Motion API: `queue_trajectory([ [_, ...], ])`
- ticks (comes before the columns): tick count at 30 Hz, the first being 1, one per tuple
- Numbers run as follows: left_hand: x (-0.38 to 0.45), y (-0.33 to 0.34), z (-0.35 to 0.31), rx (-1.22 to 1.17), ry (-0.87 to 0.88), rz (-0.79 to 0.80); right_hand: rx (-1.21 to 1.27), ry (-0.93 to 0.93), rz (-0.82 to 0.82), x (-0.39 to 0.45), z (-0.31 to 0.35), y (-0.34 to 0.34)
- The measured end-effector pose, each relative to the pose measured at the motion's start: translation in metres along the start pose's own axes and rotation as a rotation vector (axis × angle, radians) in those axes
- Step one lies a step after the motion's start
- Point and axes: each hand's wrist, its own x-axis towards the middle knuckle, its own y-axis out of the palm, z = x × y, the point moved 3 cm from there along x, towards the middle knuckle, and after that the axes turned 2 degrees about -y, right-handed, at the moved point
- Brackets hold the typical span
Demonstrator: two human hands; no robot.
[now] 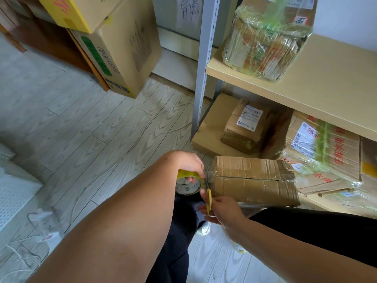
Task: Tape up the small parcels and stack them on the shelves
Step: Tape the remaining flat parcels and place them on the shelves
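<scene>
A worn cardboard parcel lies on my lap, its top seam covered with clear tape. My left hand grips a roll of clear tape with a yellow-green core just left of the parcel's end. A short strip of tape runs from the roll to the parcel. My right hand holds yellow-handled scissors, their blades raised against that strip at the parcel's left end.
A shelf unit with a grey metal upright stands ahead on the right. A wrapped parcel sits on its upper board, and labelled boxes fill the lower one. Large cartons stand at the left. A power strip and cords lie on the floor.
</scene>
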Motion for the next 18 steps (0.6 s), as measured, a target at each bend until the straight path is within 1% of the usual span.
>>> queue_trajectory([
  [8, 0.0, -0.002, 0.001, -0.038, -0.011, 0.037, -0.046, -0.141, -0.064, -0.006, 0.004, -0.006],
  [11, -0.006, -0.006, 0.0, -0.03, -0.017, 0.029, -0.069, -0.136, -0.069, -0.007, 0.007, -0.007],
  [15, -0.014, -0.013, 0.008, 0.006, -0.066, 0.017, -0.107, -0.118, -0.038, -0.009, 0.007, -0.004],
  [18, -0.02, -0.02, 0.012, -0.008, -0.083, -0.032, -0.104, -0.09, -0.015, -0.012, 0.005, -0.005],
])
